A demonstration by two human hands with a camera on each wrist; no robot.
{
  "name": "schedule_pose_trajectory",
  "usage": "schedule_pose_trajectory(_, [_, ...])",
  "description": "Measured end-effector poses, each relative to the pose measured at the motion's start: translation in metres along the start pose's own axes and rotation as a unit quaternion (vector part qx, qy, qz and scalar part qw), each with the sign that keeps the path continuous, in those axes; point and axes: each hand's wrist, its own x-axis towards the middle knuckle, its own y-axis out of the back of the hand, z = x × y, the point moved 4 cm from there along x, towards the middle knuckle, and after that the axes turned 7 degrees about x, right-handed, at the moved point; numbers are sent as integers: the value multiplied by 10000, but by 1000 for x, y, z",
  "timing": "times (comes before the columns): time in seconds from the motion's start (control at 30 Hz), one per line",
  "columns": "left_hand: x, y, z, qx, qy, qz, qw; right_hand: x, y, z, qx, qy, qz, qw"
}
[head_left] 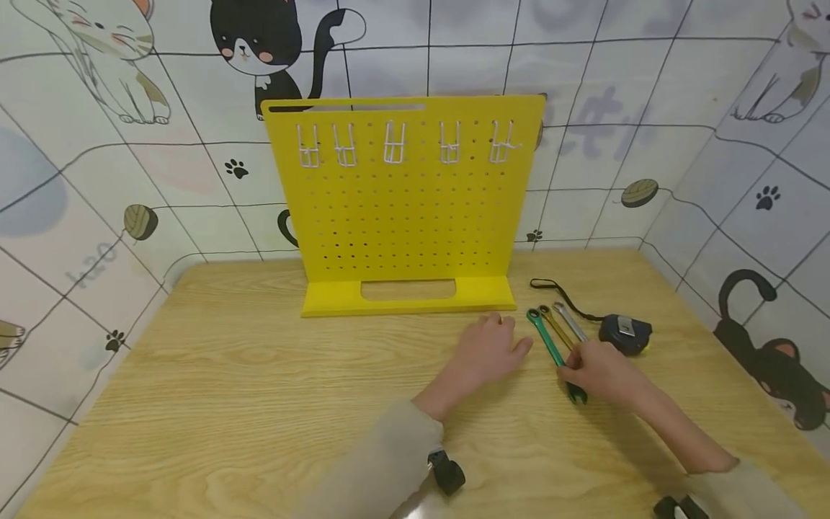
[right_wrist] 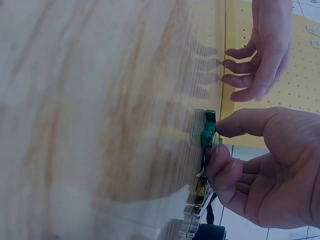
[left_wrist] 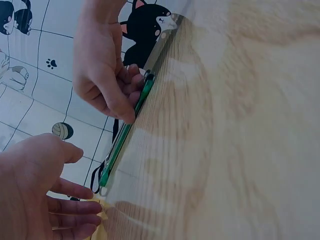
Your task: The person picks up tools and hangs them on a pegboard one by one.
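A green combination wrench (head_left: 547, 342) lies slantwise on the table, its open end (right_wrist: 209, 129) toward the person. My right hand (head_left: 603, 371) pinches it near that end, thumb on one side and forefinger on the other. Beside it on the right are a gold wrench (head_left: 556, 326) and a silver wrench (head_left: 570, 321), their lower parts hidden by the right hand in the head view. To the left of the wrenches is my left hand (head_left: 486, 349), holding nothing, with its fingers (left_wrist: 75, 205) loosely spread just in front of the yellow pegboard's base.
A yellow pegboard (head_left: 408, 209) stands at the back of the wooden table (head_left: 259, 389), with several white wire hooks (head_left: 394, 143) along its top. Right of the wrenches sits a dark tape measure (head_left: 625, 334) with a black strap (head_left: 567, 297). Printed walls enclose the table's back and sides.
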Motion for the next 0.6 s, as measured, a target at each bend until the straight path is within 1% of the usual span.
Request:
schedule_pose_trajectory(0.1, [5, -3, 6, -330, -40, 87, 9994, 0, 0, 1, 51, -41, 14, 10000])
schedule_pose_trajectory(0.2, [10, -6, 12, -802, -71, 213, 9965, 0, 1, 2, 112, -49, -4, 9999])
schedule_pose_trajectory(0.3, [16, -11, 16, -1376, 9, 267, 9901, 0, 1, 2, 152, -60, -23, 9999])
schedule_pose_trajectory(0.37, [19, -14, 19, -1795, 156, 210, 9834, 0, 1, 2, 150, -70, -13, 9999])
schedule_pose_trajectory(0.43, [22, -16, 21, -2174, 355, 143, 9753, 0, 1, 1, 135, -84, 10, 9999])
schedule_pose_trajectory(0.5, [24, -18, 22, -2591, 598, 99, 9640, 0, 2, 1, 131, -93, 31, 9999])
schedule_pose_trajectory(0.57, [26, -20, 23, -3082, 904, 81, 9470, 1, 1, 0, 130, -138, 45, 9998])
schedule_pose_trajectory(0.6, [27, -20, 23, -3345, 1065, 95, 9363, 1, 1, 0, 126, -153, 51, 9998])
